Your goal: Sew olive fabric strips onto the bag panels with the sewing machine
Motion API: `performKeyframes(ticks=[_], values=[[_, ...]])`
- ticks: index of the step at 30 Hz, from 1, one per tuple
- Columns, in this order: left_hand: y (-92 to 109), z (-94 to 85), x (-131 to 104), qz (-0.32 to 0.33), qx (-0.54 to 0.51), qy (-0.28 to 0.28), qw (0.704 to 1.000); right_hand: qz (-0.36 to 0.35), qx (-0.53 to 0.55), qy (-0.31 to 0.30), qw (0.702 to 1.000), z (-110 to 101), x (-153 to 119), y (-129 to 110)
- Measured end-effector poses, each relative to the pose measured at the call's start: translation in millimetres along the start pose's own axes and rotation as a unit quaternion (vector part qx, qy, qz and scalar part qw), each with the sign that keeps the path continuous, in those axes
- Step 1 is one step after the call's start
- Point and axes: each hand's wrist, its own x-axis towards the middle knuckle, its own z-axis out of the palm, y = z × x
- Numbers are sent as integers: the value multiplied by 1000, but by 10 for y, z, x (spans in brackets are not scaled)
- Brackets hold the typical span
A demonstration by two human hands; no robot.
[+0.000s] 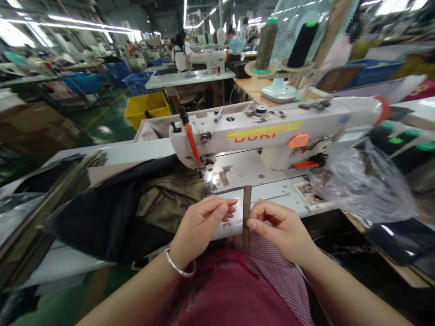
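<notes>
Between thumb and fingers, my right hand (pixel 283 228) pinches a narrow brown fabric strip (pixel 247 213), which hangs upright at the front edge of the sewing table. My left hand (pixel 207 224), with a bracelet at the wrist, is just left of the strip and does not touch it. Its thumb and fingers are curled close together, and nothing shows between them. Behind both hands stands a white sewing machine (pixel 244 136), its needle area lit. Black fabric (pixel 112 217) and olive fabric (pixel 166 199) lie bunched to the left of the needle.
Long olive strips (pixel 50 203) are stacked at the far left. Clear plastic (pixel 367 181) lies right of the machine. Two thread cones stand behind it, beside a fan (pixel 278 90). A yellow bin (pixel 147 108) is beyond the table. A person (pixel 180 54) is in the background.
</notes>
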Motion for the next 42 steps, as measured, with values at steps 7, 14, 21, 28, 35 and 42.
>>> performKeyframes(ticks=[7,14,21,28,35,42], values=[[144,86,-62,-43,-102,83,990,75,140,-92,983,361,103,48],[41,99,-103,-93,-139,88,982,87,113,-102,985,483,130,58],[-253,-714,328,-132,34,-43,990,-79,-214,-160,960,322,636,211],[-1065,-884,807,46,371,32,927,-211,-344,-202,892,326,1645,580],[-1258,-851,674,105,404,6,909,-180,-346,-174,904,347,1757,807],[-1234,-826,687,179,431,16,884,-151,-336,-191,910,300,1786,749]])
